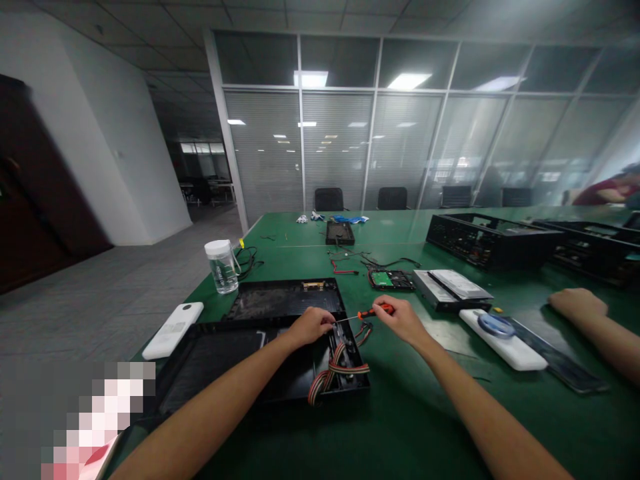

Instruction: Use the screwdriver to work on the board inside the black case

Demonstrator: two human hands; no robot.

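Beyond a long green table [400, 427], glass partition panels [337, 157] with closed blinds, white frames and reflected ceiling lights, plus dark office chairs [329, 199] lined up along the far edge. To the left, grey carpet, a white wall and a dark wooden door.

At the near side of the table, a shallow open black metal computer chassis [295, 377], with a multicoloured ribbon cable [350, 368] looped over its right end and a second black panel [280, 299] just behind. Right hand [397, 315] beyond the chassis's right edge, fingers wrapped round the red-and-black handle of a screwdriver [373, 311], shaft pointing left over the chassis. Left hand [314, 325] over the chassis near its right end, fingers bent and drawn together at the shaft's tip; impossible to tell from this angle any contact with the shaft or any small part between the fingertips.

Left of the chassis, a white oblong device [173, 331] and a clear water bottle [227, 275] with a white lid. Farther back, a small black tray [340, 232] and blue-and-white gloves [353, 219]. To the right, a green circuit board [384, 279], a silver-topped drive [463, 283], two black computer cases [493, 243] and, near the edge of view, a co-worker's loosely curled hand [577, 303].
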